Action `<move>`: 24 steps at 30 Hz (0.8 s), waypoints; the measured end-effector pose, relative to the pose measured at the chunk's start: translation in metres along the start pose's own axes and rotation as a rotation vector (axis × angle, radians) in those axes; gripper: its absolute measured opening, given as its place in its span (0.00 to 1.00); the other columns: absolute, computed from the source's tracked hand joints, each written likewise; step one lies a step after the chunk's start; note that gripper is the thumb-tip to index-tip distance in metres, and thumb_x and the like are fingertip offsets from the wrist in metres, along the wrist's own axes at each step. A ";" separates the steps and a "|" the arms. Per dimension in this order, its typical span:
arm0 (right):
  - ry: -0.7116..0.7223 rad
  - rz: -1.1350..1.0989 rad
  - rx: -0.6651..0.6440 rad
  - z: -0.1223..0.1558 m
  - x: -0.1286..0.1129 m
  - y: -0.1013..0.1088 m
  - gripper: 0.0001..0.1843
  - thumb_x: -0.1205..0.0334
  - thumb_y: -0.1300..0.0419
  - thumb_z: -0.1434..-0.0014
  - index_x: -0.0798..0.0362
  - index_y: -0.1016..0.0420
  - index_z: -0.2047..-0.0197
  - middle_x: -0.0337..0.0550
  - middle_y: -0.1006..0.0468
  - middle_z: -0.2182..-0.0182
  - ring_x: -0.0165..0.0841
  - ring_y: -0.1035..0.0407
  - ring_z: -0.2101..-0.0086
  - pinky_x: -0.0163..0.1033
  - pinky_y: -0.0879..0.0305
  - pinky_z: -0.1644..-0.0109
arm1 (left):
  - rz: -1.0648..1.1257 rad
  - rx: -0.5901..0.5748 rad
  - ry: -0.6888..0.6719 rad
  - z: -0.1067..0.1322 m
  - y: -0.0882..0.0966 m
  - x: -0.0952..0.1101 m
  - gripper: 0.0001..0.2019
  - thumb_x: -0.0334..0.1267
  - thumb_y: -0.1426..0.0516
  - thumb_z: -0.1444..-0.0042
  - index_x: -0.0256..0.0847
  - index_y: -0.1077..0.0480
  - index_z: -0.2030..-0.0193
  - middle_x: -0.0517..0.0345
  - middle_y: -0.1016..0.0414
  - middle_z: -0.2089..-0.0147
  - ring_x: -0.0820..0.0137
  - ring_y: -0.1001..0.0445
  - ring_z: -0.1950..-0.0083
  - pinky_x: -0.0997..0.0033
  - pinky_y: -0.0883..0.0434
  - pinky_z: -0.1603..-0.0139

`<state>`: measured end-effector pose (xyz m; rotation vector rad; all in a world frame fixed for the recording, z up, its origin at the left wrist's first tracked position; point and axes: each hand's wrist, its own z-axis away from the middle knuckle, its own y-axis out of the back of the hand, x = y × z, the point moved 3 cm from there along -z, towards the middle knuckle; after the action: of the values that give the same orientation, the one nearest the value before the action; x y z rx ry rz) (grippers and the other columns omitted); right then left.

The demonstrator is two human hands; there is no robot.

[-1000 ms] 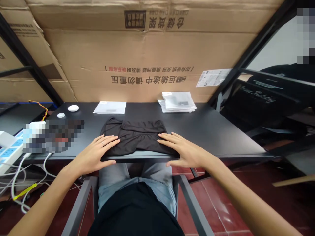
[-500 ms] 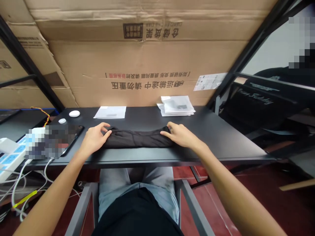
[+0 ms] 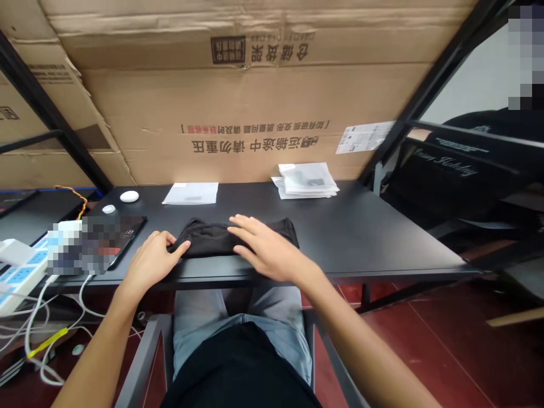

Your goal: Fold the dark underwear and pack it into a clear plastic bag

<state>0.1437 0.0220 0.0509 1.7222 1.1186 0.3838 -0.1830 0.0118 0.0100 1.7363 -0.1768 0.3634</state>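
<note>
A strip of folded black cloth (image 3: 208, 238) lies along the front of the dark table; what kind of cloth item it is does not show. My left hand (image 3: 157, 253) pinches its left end between thumb and fingers. Over the cloth, right of its middle, my right hand (image 3: 266, 246) lies with fingers stretched out and a little apart, covering part of it. The cloth's right end shows beyond that hand.
Stacked white packets (image 3: 306, 180) and a flat white packet (image 3: 191, 193) lie at the back against a cardboard sheet (image 3: 255, 96). To the left are a phone (image 3: 127, 238), a white case (image 3: 129, 196) and a power strip (image 3: 25, 272) with cables. A person sits at the right.
My right hand has let go of the cloth's right end and moved left onto its middle, fingers now extended. My left hand has shifted slightly down and left at the left end.
</note>
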 end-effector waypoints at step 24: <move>-0.334 -0.013 0.390 0.031 0.020 0.005 0.21 0.53 0.51 0.17 0.41 0.14 0.47 0.48 0.12 0.58 0.48 0.18 0.55 0.56 0.19 0.44 | 0.332 0.214 -0.639 0.029 -0.015 0.147 0.26 0.52 0.38 0.26 0.48 0.32 0.26 0.51 0.14 0.40 0.58 0.16 0.44 0.58 0.22 0.37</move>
<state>0.1782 0.0208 0.0367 2.0241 1.0002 -0.1418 -0.0361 -0.0012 0.0408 1.9918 -0.9228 0.0523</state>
